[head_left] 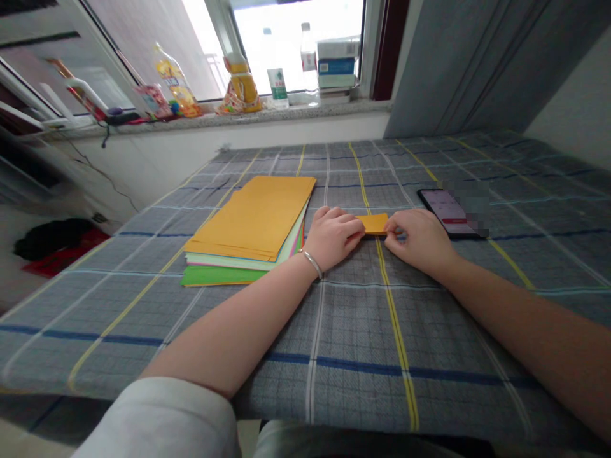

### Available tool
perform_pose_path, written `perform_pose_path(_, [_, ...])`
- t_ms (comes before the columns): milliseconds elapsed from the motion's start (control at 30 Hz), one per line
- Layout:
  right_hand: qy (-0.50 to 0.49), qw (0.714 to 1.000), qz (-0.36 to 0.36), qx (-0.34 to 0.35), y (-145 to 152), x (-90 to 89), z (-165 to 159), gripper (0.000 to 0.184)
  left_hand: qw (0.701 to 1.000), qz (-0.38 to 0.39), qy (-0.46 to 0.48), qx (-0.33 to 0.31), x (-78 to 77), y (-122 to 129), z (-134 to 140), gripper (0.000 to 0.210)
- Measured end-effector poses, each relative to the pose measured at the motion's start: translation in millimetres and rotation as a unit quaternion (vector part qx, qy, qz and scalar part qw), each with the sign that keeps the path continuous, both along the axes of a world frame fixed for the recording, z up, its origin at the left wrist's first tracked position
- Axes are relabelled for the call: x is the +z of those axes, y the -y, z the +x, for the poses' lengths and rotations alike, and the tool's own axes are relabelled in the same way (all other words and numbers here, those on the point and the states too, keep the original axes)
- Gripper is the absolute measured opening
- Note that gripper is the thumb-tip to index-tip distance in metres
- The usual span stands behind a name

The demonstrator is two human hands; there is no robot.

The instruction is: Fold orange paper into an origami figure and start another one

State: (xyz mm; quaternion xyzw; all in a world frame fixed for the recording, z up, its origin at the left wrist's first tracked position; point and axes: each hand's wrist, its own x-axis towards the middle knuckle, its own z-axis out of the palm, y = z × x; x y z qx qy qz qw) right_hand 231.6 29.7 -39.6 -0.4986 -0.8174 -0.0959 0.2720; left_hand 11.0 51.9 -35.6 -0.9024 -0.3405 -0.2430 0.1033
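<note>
Two hands pinch one small folded orange paper (373,223) on the checked cloth (363,331).
Left hand (331,236) grips its nine-o'clock end, right hand (420,238) its three-o'clock end; paper stack (248,229) lies at nine o'clock, phone (446,211) at two.

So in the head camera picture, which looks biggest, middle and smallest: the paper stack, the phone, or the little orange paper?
1. Paper stack, clearly largest.
2. Phone, though partly blurred over.
3. Little orange paper, smallest, partly covered by both hands.
</note>
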Motion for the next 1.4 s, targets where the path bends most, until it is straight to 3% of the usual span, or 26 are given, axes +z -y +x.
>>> perform_pose_path(700, [-0.137,0.99,0.009,0.022,-8.7,-9.4,22.0,0.015,0.994,-0.069,0.088,-0.02,-1.0,-2.7,-5.2,0.007])
perform_pose_path(867, [-0.145,0.987,0.051,0.054,-6.2,-5.0,25.0,0.011,0.988,-0.067,0.126,-0.054,-3.1,-5.1,-7.2,0.008])
perform_pose_path(1033, [-0.068,0.987,0.08,0.12,1.5,-0.8,14.6,0.004,0.989,-0.024,0.125,-0.075,-2.7,-3.2,-5.1,0.009])
perform_pose_path(1200, [-0.031,0.988,0.116,0.102,7.1,1.6,8.6,0.006,0.991,0.076,0.11,-0.014,1.5,3.1,-4.9,0.012])
perform_pose_path(1400, [0.021,0.986,0.134,0.096,16.4,2.6,-2.8,0.011,0.99,0.117,0.041,-0.066,1.1,9.2,2.7,0.015])
